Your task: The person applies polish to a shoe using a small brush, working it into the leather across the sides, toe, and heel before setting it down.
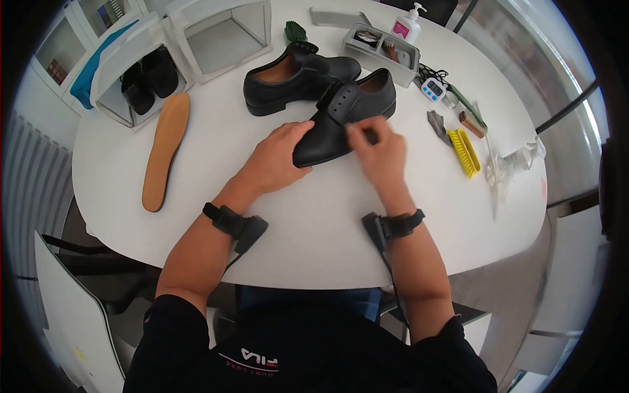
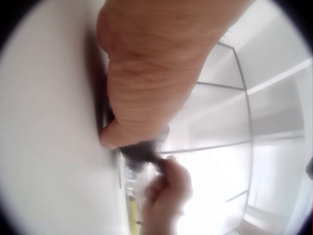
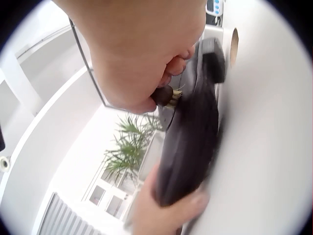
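Note:
A black leather shoe rests on the white table with its toe toward me and its perforated flap upright. My left hand grips it by the toe, thumb on top and fingers at the side. In the right wrist view, a small dark-handled brush with pale bristles is pinched in my right hand. Its bristles meet the side of the shoe's upper. From the head camera the brush is mostly covered by my fingers. Behind sits the matching black shoe, its tan lining showing.
A tan insole lies at the left, near two clear-fronted shoe boxes. Toward the back right stand a grey organizer tray and a pump bottle. A timer and a yellow brush lie on the right; a green brush sits behind.

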`<state>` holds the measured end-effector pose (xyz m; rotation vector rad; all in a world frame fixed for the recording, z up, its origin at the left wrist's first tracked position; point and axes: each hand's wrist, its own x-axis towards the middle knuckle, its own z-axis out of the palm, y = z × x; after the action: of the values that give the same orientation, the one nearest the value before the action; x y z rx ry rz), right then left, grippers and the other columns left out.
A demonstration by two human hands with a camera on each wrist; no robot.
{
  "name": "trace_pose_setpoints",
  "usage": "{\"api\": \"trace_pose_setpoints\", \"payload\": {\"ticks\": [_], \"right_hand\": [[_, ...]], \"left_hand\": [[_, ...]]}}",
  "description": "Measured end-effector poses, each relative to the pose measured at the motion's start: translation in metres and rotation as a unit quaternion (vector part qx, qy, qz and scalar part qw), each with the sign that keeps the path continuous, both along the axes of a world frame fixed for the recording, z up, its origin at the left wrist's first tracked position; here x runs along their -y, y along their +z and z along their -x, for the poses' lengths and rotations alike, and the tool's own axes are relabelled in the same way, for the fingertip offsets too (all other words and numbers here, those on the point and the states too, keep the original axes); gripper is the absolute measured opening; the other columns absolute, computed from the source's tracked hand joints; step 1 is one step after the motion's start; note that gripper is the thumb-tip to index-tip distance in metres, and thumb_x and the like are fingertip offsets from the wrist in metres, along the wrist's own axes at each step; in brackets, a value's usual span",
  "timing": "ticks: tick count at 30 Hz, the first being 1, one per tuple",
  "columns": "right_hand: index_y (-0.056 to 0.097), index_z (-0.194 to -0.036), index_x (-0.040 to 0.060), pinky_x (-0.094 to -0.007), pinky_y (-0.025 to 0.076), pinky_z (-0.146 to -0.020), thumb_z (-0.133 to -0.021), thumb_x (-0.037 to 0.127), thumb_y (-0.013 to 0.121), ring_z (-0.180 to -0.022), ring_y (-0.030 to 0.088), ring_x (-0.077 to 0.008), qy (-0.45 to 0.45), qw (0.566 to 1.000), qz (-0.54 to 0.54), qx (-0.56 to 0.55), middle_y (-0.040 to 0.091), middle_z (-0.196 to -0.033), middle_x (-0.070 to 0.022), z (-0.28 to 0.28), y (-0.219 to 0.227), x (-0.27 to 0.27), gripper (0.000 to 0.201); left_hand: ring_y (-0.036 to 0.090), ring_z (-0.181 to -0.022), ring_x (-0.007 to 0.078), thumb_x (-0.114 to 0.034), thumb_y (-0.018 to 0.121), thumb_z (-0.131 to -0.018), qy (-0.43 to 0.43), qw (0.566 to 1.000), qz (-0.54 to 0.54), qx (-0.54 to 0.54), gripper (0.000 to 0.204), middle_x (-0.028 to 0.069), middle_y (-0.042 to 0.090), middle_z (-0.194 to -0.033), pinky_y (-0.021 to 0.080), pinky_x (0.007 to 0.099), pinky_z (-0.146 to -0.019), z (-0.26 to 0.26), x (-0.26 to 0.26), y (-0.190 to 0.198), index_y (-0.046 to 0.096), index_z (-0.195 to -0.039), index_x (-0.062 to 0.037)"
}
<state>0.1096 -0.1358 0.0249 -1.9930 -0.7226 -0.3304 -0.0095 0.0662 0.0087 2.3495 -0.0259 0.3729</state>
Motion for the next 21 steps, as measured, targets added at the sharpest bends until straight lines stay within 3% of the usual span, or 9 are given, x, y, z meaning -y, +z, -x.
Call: {"api": "trace_pose_setpoints", "payload": {"ticks": [1, 3, 7, 9, 13, 15, 16, 20, 21], "right_hand": [[0.074, -0.089, 0.0093, -0.0368, 0.055, -0.059, -0.086, 0.021, 0.083, -0.064, 0.073, -0.0274, 0.065, 0.996, 0.003, 0.057, 0.073, -0.075, -0.0083, 0.013, -0.001, -0.007, 0.015], [0.075, -0.088, 0.0095, -0.0371, 0.054, -0.058, -0.085, 0.021, 0.084, -0.063, 0.072, -0.0277, 0.164, 0.986, 0.001, 0.040, 0.074, -0.074, -0.0083, 0.039, 0.004, -0.020, 0.015], [0.074, -0.095, 0.0073, -0.0361, 0.056, -0.066, -0.088, 0.024, 0.083, -0.068, 0.074, -0.0273, 0.178, 0.983, 0.041, -0.006, 0.075, -0.077, -0.0103, 0.029, 0.004, -0.017, 0.020], [0.074, -0.088, 0.0097, -0.0386, 0.056, -0.060, -0.085, 0.021, 0.084, -0.063, 0.071, -0.0315, -0.014, 0.997, 0.074, 0.020, 0.073, -0.072, -0.0105, 0.009, 0.004, -0.009, 0.015], [0.074, -0.088, 0.0098, -0.0395, 0.056, -0.060, -0.085, 0.022, 0.084, -0.063, 0.071, -0.0331, -0.032, 0.993, 0.064, 0.093, 0.072, -0.072, -0.0113, 0.019, -0.003, -0.017, 0.016], [0.075, -0.091, 0.0100, -0.0403, 0.055, -0.059, -0.086, 0.024, 0.083, -0.062, 0.071, -0.0334, 0.123, 0.992, 0.004, 0.034, 0.073, -0.072, -0.0119, 0.038, -0.001, -0.031, 0.017], [0.074, -0.093, 0.0105, -0.0405, 0.056, -0.060, -0.088, 0.026, 0.082, -0.064, 0.072, -0.0334, 0.141, 0.989, 0.041, 0.016, 0.074, -0.073, -0.0121, 0.039, 0.001, -0.032, 0.018], [0.073, -0.093, 0.0106, -0.0412, 0.056, -0.060, -0.089, 0.028, 0.082, -0.065, 0.073, -0.0334, -0.011, 0.991, 0.111, 0.076, 0.073, -0.071, -0.0118, 0.022, 0.004, -0.027, 0.019], [0.073, -0.093, 0.0106, -0.0412, 0.056, -0.060, -0.089, 0.028, 0.082, -0.065, 0.073, -0.0334, -0.008, 0.991, 0.113, 0.077, 0.073, -0.071, -0.0118, 0.023, 0.004, -0.028, 0.019]], "left_hand": [[0.058, -0.133, 0.0360, -0.011, 0.087, -0.077, 0.003, 1.000, -0.014, 0.008, 0.082, 0.0166, 0.059, -0.145, 0.050, 0.0421, -0.111, -0.001, 0.002, -0.001, 0.051, -0.150, -0.0068], [0.059, -0.131, 0.0361, -0.011, 0.086, -0.078, 0.007, 1.000, -0.028, 0.013, 0.082, 0.0164, 0.059, -0.143, 0.050, 0.0421, -0.110, 0.000, 0.002, -0.007, 0.050, -0.151, -0.0065], [0.059, -0.130, 0.0360, -0.016, 0.089, -0.076, -0.013, 0.999, -0.042, 0.008, 0.089, 0.0158, 0.059, -0.141, 0.051, 0.0420, -0.109, 0.002, -0.001, -0.003, 0.048, -0.154, -0.0064], [0.059, -0.129, 0.0360, -0.018, 0.091, -0.075, -0.007, 0.999, -0.043, -0.008, 0.091, 0.0155, 0.058, -0.141, 0.051, 0.0418, -0.108, 0.002, 0.001, -0.001, 0.048, -0.155, -0.0065], [0.058, -0.130, 0.0362, -0.023, 0.094, -0.073, -0.008, 0.998, -0.059, 0.002, 0.099, 0.0167, 0.057, -0.141, 0.051, 0.0422, -0.108, -0.003, 0.002, -0.008, 0.044, -0.156, -0.0020], [0.058, -0.130, 0.0361, -0.024, 0.094, -0.072, -0.004, 0.998, -0.069, 0.012, 0.100, 0.0175, 0.057, -0.139, 0.051, 0.0427, -0.108, -0.003, 0.001, -0.011, 0.043, -0.155, 0.0001], [0.057, -0.131, 0.0366, -0.026, 0.095, -0.071, -0.004, 0.998, -0.059, 0.002, 0.103, 0.0184, 0.057, -0.140, 0.050, 0.0427, -0.109, -0.003, 0.000, -0.012, 0.042, -0.155, 0.0020], [0.056, -0.134, 0.0371, -0.026, 0.096, -0.070, 0.005, 0.999, -0.053, 0.002, 0.106, 0.0185, 0.057, -0.143, 0.049, 0.0416, -0.111, -0.001, 0.004, -0.010, 0.041, -0.156, 0.0020], [0.056, -0.134, 0.0371, -0.026, 0.096, -0.070, 0.007, 0.999, -0.051, 0.003, 0.106, 0.0185, 0.057, -0.143, 0.049, 0.0416, -0.111, -0.001, 0.005, -0.011, 0.041, -0.156, 0.0020]]}}
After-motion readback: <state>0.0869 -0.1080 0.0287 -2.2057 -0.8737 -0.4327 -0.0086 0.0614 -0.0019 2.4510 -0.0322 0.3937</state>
